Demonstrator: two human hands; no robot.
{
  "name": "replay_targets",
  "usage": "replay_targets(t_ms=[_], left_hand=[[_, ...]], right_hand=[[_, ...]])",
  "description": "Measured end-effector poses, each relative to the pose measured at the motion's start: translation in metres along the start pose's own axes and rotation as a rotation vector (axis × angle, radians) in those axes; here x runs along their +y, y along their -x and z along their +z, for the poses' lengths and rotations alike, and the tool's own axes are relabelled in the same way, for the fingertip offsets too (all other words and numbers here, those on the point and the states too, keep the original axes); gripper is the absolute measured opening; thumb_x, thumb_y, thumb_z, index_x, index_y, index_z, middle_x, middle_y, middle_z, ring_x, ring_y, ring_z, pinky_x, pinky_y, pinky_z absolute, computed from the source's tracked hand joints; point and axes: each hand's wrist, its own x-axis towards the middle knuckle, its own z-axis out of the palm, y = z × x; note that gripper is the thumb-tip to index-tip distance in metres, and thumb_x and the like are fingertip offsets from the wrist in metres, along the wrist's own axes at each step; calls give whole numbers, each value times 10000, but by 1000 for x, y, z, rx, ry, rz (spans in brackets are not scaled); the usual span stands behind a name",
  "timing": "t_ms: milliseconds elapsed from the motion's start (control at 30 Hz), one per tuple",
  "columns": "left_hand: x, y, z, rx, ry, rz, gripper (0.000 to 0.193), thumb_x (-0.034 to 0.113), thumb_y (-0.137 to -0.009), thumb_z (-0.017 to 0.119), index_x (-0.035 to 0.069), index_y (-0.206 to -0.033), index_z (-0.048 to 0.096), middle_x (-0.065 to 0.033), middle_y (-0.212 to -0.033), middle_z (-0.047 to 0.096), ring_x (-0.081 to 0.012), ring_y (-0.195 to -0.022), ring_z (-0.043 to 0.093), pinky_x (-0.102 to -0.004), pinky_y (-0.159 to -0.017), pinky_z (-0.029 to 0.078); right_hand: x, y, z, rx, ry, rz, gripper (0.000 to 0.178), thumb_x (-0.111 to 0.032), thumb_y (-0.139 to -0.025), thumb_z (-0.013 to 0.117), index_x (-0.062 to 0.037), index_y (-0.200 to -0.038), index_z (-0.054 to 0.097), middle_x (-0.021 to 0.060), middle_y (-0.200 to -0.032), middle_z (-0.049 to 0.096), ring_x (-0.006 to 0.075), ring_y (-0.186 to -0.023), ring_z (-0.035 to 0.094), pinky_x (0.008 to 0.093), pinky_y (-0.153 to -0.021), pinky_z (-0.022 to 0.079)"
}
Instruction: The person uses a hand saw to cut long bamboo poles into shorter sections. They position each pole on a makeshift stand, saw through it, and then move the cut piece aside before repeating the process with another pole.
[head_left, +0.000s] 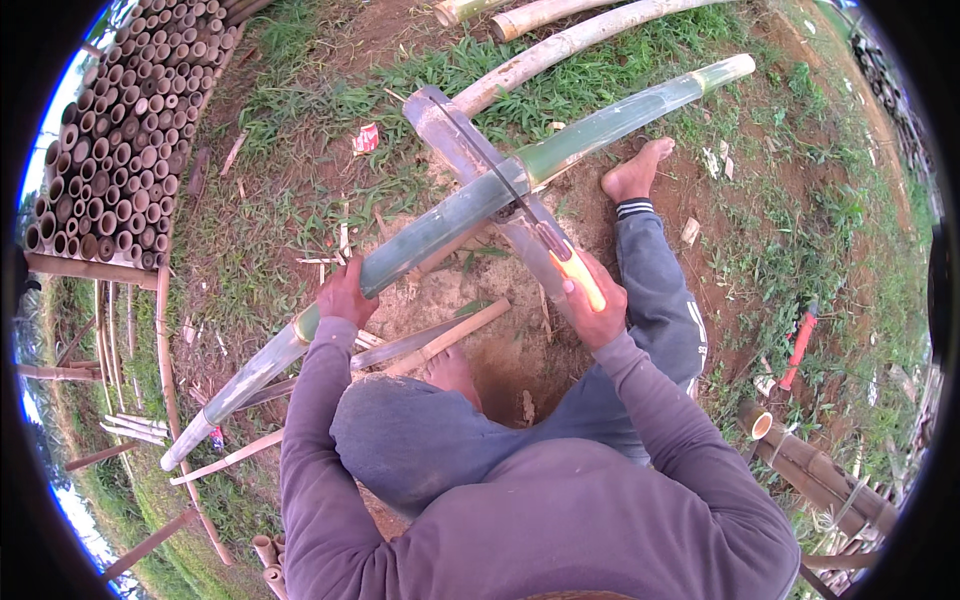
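A long green bamboo pole (440, 232) runs slantwise from lower left to upper right in front of me. My left hand (347, 293) is closed on its left part, fingers curled over the near side. In my right hand (597, 303) is the yellow-orange handle of a hand saw (577, 277). The saw's thin dark blade (478, 145) crosses the pole near its middle, at the joint of darker and lighter green. How deep the blade sits cannot be made out. Beneath the pole lies a greyish wooden beam (440, 118), crossing it.
Cut bamboo sections (120, 150) are stacked at the far left. More bamboo poles (570, 45) lie on the grass beyond. A split bamboo strip (455, 335) rests near my feet. A red-orange tool (799, 345) lies at right, above tied bamboo (820, 470). My bare foot (637, 172) is beyond the pole's near side.
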Motion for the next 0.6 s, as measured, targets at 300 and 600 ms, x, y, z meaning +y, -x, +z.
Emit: replay_targets(t_ms=[300,600], left_hand=[[16,-4,-2,37,87,15,710,196,-703,858,172,-1347,559,-157,-1121,710,-416,-1023,720,-533,-869,573],[-37,52,-19,-84,60,-126,776,187,-704,873,210,-1401,533,-150,-1190,695,-418,-1092,702,-514,-950,569]], right_hand=[[3,-13,-10,-29,-8,8,465,-114,-976,742,57,-1389,612,217,-1328,708,268,-1191,714,371,-1002,555],[-19,25,34,-107,-29,1,481,-100,-979,738,44,-1417,603,213,-1315,714,264,-1174,722,367,-973,571]])
